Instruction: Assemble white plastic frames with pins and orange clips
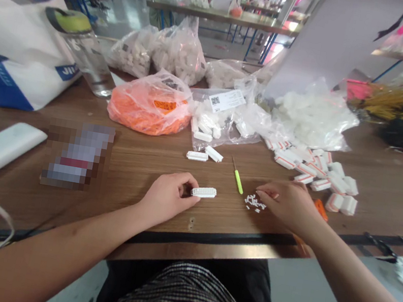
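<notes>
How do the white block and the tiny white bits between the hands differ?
The white connector block is one long, holed piece; the tiny white bits are many separate pieces. The block touches the left hand; the bits lie scattered under the right hand. Both are white, on the wooden table.

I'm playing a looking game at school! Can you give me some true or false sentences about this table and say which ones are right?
1. The left hand is pinching a white plastic block with rows of small holes. True.
2. The right hand is holding a pen. False: it is over a little heap of tiny white pieces.
3. A green-handled pick lies on the wooden table between the hands. True.
4. The bag of orange things is sitting in the person's lap. False: it is on the table, beyond the hands.
</notes>
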The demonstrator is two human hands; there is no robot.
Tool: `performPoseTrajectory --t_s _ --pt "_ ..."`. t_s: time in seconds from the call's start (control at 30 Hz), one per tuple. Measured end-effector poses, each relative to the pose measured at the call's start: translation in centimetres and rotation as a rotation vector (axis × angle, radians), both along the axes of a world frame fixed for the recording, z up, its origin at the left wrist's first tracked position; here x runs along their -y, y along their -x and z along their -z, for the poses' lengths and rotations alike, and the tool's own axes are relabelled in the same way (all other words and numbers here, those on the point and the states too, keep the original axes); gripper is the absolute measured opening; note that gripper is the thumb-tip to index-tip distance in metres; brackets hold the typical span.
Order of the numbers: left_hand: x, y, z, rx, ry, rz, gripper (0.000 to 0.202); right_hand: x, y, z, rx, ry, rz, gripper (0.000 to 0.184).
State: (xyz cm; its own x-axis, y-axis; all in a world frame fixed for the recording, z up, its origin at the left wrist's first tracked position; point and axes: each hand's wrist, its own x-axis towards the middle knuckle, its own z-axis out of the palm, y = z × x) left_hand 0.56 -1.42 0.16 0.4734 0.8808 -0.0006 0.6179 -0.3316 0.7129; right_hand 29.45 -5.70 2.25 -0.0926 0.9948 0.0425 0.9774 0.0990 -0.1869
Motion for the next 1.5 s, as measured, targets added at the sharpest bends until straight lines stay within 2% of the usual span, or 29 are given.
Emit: performPoseTrajectory --t_s 0.2,0.47,0.67,1.07,1.2,1.5 --pt "0.0 0.0 0.0 0.008 -0.005 0.001 0.010 -0.1 -0.5 0.7 -0.017 -0.016 0.050 0.024" --pt "0.0 0.0 -0.1 0.003 0.007 -0.001 0.010 0.5 -0.1 0.3 -0.069 0.014 -0.006 0.023" --pt "0.0 0.0 -0.1 -0.004 -0.004 -0.006 0.010 0.3 -0.8 0.5 -0.143 0.048 0.060 0.026" --pt "0.0 -0.1 -0.2 -0.019 0.036 -0.021 0.010 -0.6 -1.4 -0.2 -0.088 0.121 -0.073 0.022" --pt "0.0 -0.1 -0.3 -0.015 0.045 -0.029 0.010 -0.8 -1.4 -0.6 -0.093 0.171 -0.073 0.025" --pt "-0.1 0.0 0.0 0.004 0.015 0.001 0.010 -0.2 -0.4 -0.2 -0.052 0.097 -0.030 0.026"
